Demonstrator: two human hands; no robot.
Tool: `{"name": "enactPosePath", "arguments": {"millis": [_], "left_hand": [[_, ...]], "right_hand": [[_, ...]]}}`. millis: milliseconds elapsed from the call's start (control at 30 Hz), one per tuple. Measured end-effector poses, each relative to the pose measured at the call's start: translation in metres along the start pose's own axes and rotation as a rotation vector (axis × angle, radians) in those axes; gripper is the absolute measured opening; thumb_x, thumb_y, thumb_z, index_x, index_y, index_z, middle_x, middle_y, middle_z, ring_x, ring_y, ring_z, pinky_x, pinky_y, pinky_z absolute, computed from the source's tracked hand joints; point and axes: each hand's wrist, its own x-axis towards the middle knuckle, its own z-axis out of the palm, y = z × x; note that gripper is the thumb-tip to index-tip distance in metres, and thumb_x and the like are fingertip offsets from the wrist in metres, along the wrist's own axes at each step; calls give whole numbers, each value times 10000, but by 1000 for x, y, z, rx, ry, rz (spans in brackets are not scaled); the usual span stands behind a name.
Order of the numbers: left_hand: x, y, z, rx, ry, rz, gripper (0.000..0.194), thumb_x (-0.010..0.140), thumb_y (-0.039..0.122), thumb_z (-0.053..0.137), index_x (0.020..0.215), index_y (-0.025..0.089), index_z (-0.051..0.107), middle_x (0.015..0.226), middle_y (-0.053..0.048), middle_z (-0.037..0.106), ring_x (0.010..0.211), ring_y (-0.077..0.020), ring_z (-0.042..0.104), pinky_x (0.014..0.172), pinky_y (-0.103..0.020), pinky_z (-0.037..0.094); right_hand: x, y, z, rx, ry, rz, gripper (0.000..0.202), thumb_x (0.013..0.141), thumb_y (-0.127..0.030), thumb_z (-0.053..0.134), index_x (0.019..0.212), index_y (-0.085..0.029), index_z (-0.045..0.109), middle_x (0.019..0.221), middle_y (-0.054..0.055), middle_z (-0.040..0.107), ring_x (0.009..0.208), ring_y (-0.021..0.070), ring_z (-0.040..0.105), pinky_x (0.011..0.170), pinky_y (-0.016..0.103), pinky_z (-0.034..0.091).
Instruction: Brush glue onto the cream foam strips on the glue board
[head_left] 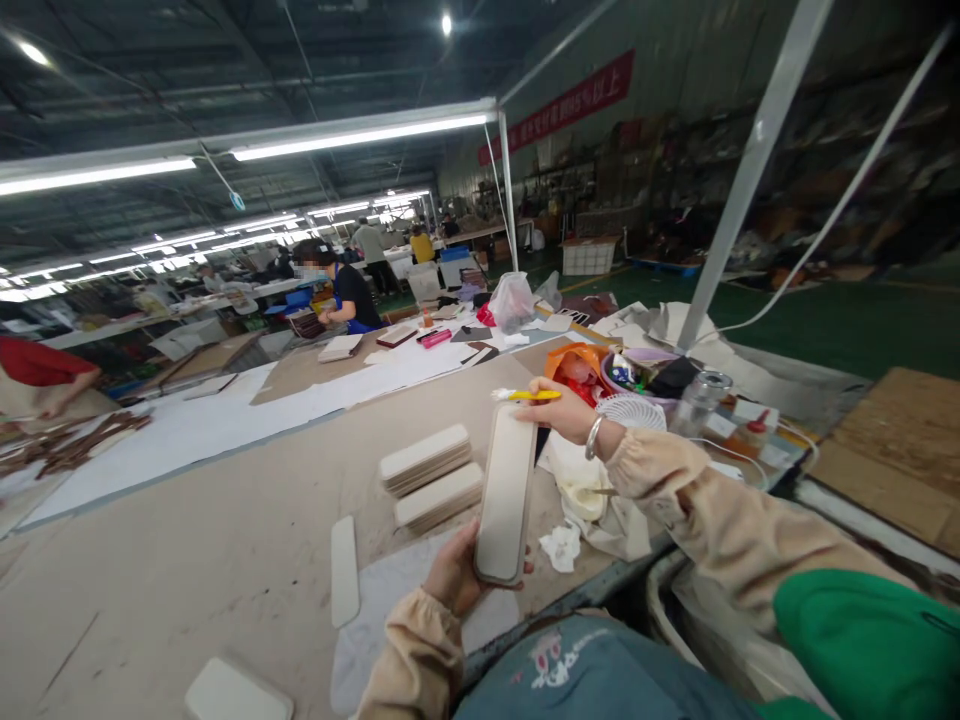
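My left hand point(457, 572) is closed around the lower end of a long, cream-coloured panel with rounded corners point(504, 500), tilted up above the table. My right hand point(564, 408) is at the panel's top end, closed on a small brush with a yellow handle point(534, 395) and pale bristles. Whether its lower fingers also grip the panel I cannot tell. Just left of the panel lie two stacks of similar cream pieces, a farther stack point(425, 458) and a nearer stack point(440, 497). A single thin piece point(345, 572) lies flat farther left.
More cream pieces point(238, 690) lie at the near left. To the right are a crumpled tissue point(561, 548), cream cloth, a glass jar point(701, 400), a red-capped bottle point(756, 428) and an orange bag point(577, 368). A metal post point(750, 180) rises at the table's right. Co-workers stand across the table.
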Motion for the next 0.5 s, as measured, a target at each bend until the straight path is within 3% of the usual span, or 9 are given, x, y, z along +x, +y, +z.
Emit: {"name": "enactPosePath", "arguments": {"millis": [133,300,500], "left_hand": [[-8,-12,-5,-58,6,2,577,774,481,478,1163,55,500,1067,-206,620,937,-328,615,683,-394,528],[-10,-23,-4,11,129,71,448,747,312,580,1118,71,514,1025,-181,641,914,-315,628,638,-320,551],[-7,-28,-2,53,229,98,444,707,283,654,1076,66,537,966,-170,656,880,-301,642,586,-268,559]], "right_hand": [[0,10,-12,111,44,92,521,435,-215,827,708,-214,383,681,-66,591,625,116,592,557,237,467],[-5,17,-16,125,48,101,513,443,-205,827,716,-217,393,668,-60,597,629,129,604,564,251,487],[-6,22,-19,113,80,111,511,438,-213,827,717,-216,399,667,-63,588,622,126,599,563,254,494]]}}
